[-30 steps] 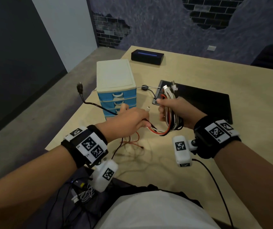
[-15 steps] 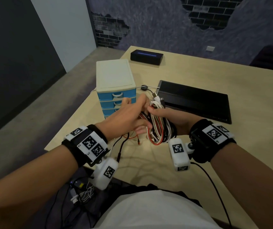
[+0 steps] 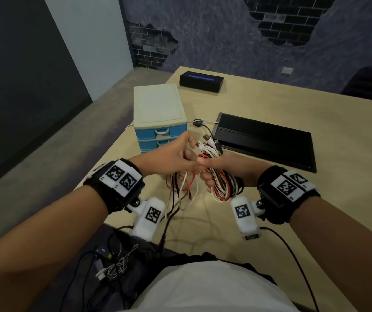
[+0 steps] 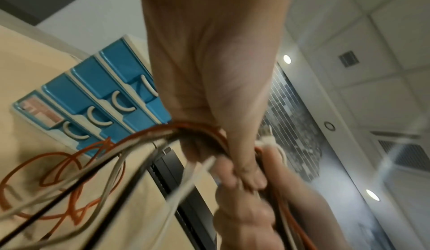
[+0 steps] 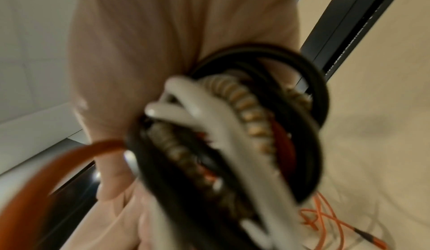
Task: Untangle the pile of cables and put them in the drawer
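My right hand (image 3: 223,170) grips a looped cable bundle (image 3: 222,188) of white, black, red and braided cords above the table; its plugs (image 3: 207,143) stick up past my fingers. In the right wrist view the loops of the cable bundle (image 5: 232,134) fill my right hand (image 5: 163,51). My left hand (image 3: 176,156) meets the right one and holds loose orange, white and black strands (image 3: 185,192), which hang to the table. The left wrist view shows my left hand (image 4: 209,88) curled round these strands (image 4: 144,138). The blue drawer unit (image 3: 160,122) stands just behind, drawers shut.
A flat black slab (image 3: 263,140) lies right of the drawer unit, and a black box (image 3: 200,81) sits at the table's far edge. A small round black holder (image 3: 197,122) has a white cord through it. More wires (image 3: 112,264) lie on my lap below the table's near edge.
My left hand, which was drawing a black cable out to the left, has come back to the right hand. The bundle has sunk lower, and the loose strands now hang down.
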